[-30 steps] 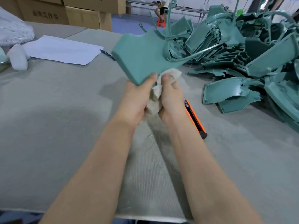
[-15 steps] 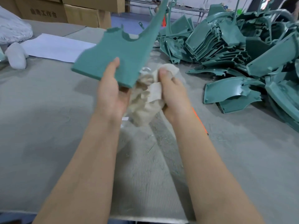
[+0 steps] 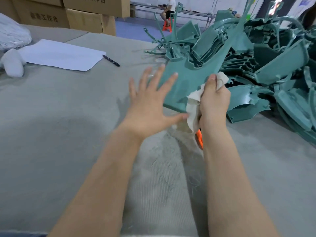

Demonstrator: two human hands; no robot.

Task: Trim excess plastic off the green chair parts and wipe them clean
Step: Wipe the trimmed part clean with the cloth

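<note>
A flat green chair part hangs tilted above the grey table. My right hand grips its right edge together with a crumpled beige cloth, thumb on top. To the left of the part my left hand is spread wide, fingers straight, its fingertips over the part's left edge; it holds nothing. An orange utility knife lies on the table, mostly hidden under my right wrist.
A big heap of green chair parts fills the right side of the table. White paper and a black pen lie at the far left, beside white bags. Cardboard boxes stand behind. A person sits far back.
My left hand has let go of the green part and spread open. The part has swung right and now hangs from my right hand, which pinches it through the cloth.
</note>
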